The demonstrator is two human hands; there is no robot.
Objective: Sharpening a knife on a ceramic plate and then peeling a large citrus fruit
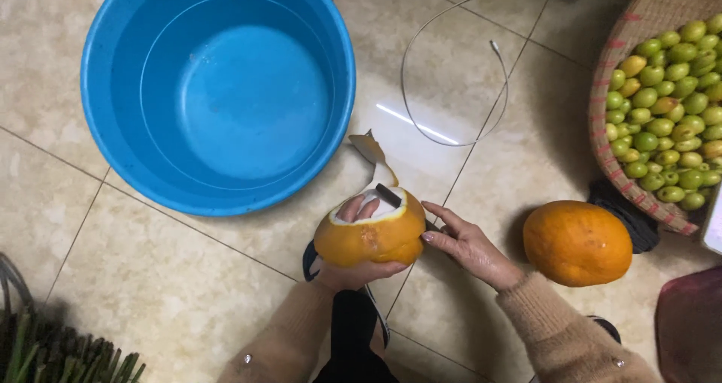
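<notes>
My left hand (353, 274) cups a large orange citrus fruit (376, 236) from below, with the thumb over its cut white top. A strip of peel (374, 157) curls up from that top toward the basin. A short dark knife blade (388, 196) lies across the cut edge. My right hand (465, 246) is against the fruit's right side, fingers stretched toward the blade; the handle is hidden behind the fruit. A second whole orange fruit (577, 242) rests on the tiled floor just right of my right wrist.
A big blue plastic basin (105, 90) stands at upper left. A woven basket (602, 105) full of small green fruits sits at the right edge. A thin white cable (451, 67) loops on the tiles. Green stalks (53, 353) lie at bottom left.
</notes>
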